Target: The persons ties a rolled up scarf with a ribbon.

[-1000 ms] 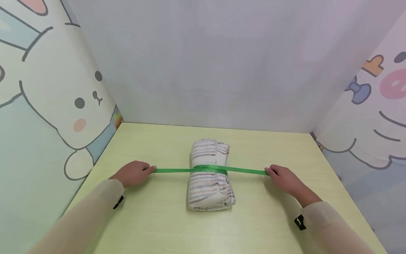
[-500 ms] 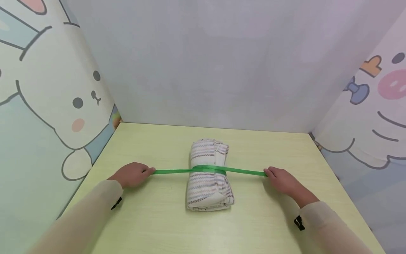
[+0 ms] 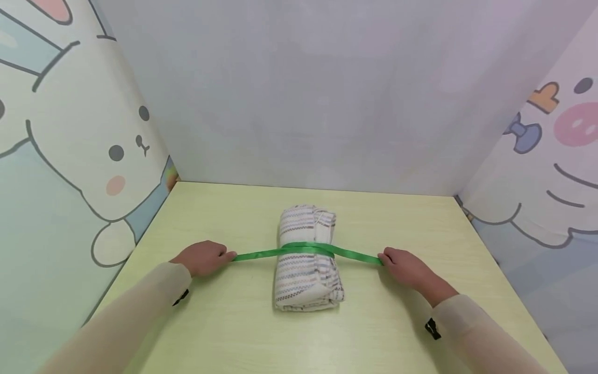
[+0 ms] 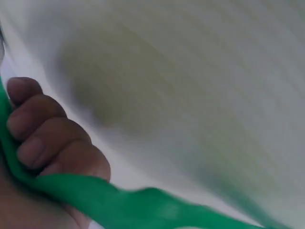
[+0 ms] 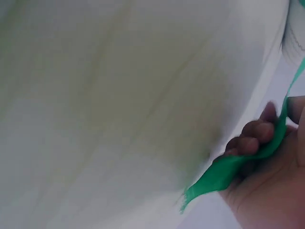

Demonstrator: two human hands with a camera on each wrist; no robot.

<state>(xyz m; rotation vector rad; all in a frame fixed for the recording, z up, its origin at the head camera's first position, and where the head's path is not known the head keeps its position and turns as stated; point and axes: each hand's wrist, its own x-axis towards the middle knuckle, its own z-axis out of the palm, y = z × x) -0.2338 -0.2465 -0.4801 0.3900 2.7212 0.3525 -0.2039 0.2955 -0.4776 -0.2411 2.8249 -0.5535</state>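
A folded, striped cloth bundle (image 3: 299,280) lies at the middle of the table, with a green ribbon (image 3: 306,248) passing round its waist. To the left of the bundle, my left hand (image 3: 201,258) grips one end of the ribbon. On the other side my right hand (image 3: 408,267) pinches the opposite end. Both lengths of ribbon sag slightly. In the left wrist view the fingers (image 4: 57,129) curl over the green ribbon (image 4: 138,207). Across the palm in the right wrist view runs the ribbon (image 5: 214,179), its frayed tip hanging out past the curled fingers (image 5: 252,136).
The pale yellow table (image 3: 233,332) meets a plain grey-white wall (image 3: 299,104) at its back edge. Side panels with a cartoon rabbit (image 3: 93,140) and a cartoon pig (image 3: 542,171) flank it.
Both hands have moved inward, toward the bundle, and slightly nearer the front. The ribbon, taut before, has slackened on both sides. The bundle stays in place.
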